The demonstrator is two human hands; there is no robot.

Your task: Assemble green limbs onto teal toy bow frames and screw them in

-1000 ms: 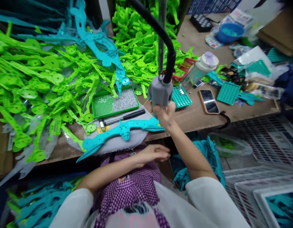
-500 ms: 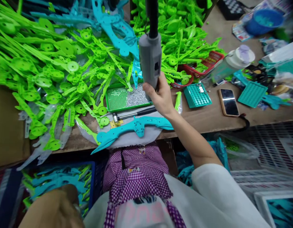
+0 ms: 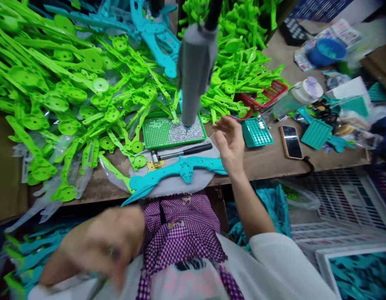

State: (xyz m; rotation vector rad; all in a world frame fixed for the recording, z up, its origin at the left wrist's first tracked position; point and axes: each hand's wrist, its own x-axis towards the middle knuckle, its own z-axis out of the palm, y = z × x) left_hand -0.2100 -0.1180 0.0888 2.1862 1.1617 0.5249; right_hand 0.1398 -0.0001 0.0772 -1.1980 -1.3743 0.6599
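Observation:
My right hand (image 3: 230, 143) hovers over the bench edge with fingers apart, holding nothing, just right of the hanging grey power screwdriver (image 3: 194, 75). The tool's tip points down at the green screw tray (image 3: 172, 133). A turquoise plastic toy part (image 3: 177, 170) lies on a grey cloth in front of me, with a small hammer (image 3: 180, 152) behind it. My left hand (image 3: 105, 246) is low at the left, close to the camera and smeared by motion; its fingers cannot be made out.
Heaps of bright green plastic parts (image 3: 71, 96) cover the left and back of the bench. A turquoise grid tray (image 3: 257, 133), a phone (image 3: 291, 141), a red basket (image 3: 268, 93) and a bottle (image 3: 299, 96) lie to the right. White crates (image 3: 337, 200) stand on the floor.
My right hand has let go of the grey screwdriver and opened; the tool now hangs free over the screw tray. My left hand has swung up and right near the camera.

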